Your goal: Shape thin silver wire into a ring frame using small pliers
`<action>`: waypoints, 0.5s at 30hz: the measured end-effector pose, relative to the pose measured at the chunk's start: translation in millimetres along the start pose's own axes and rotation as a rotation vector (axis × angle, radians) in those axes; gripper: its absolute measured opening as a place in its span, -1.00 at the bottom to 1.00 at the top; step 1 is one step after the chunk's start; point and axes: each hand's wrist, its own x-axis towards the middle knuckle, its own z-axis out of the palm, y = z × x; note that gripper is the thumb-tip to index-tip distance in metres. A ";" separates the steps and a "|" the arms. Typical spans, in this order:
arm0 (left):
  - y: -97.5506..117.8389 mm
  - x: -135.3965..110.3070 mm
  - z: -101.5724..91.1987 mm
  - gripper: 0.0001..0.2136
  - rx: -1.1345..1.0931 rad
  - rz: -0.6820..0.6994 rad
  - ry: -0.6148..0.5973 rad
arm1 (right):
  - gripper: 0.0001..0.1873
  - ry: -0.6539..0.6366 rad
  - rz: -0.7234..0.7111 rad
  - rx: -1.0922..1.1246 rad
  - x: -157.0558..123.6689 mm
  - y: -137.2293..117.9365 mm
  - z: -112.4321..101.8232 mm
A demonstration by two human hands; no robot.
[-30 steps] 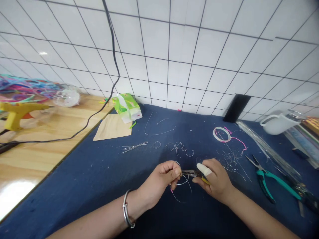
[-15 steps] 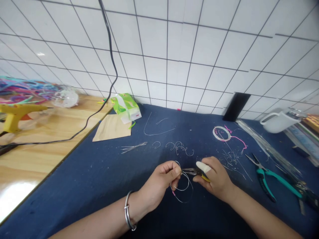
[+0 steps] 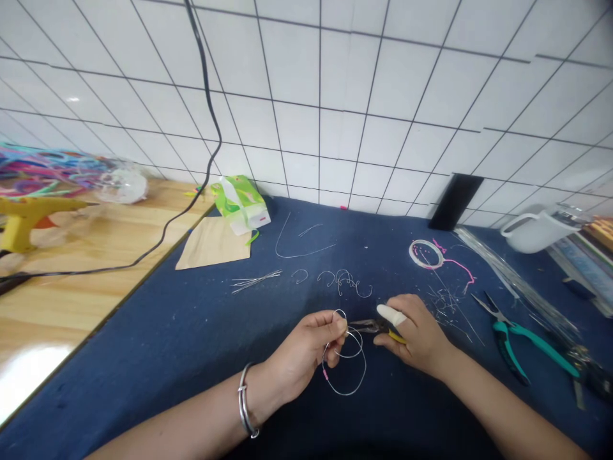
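Between the thumb and fingers of my left hand point(image 3: 318, 342) is a looped piece of silvery wire point(image 3: 364, 365), with a small pink mark on its lower left side. My right hand point(image 3: 416, 329), a pale cover on one finger, grips yellow-handled pliers point(image 3: 368, 326). Their jaws point left and meet the wire close to my left fingertips; whether they are clamped on it I cannot tell. Just beyond the hands lie several curled wire bits point(image 3: 347, 279). Straight wire pieces point(image 3: 256, 280) rest further left on the dark blue cloth point(image 3: 191, 345).
Teal-handled pliers point(image 3: 536, 345) lie open at the right, near wire clippings point(image 3: 445, 303) and a round dish point(image 3: 426, 254) with pink thread. A white mug point(image 3: 539, 230) stands behind. On the left are a green packet point(image 3: 242, 201), a yellow glue gun point(image 3: 22, 223) and a black cable point(image 3: 165, 233).
The wire loop below my left hand has swung and looks wider, its pink mark shifted slightly left. Both hands keep their grips; the view has tilted a little.
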 end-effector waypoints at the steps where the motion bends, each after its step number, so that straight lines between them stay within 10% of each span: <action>1: -0.4 0.4 -0.4 -0.81 -0.025 -0.007 -0.001 | -0.54 0.002 0.008 0.004 0.2 -0.3 0.2; 15: -2.0 4.3 -4.7 -0.81 -0.137 -0.014 -0.021 | -0.56 -0.001 0.069 0.024 -0.7 -2.3 1.3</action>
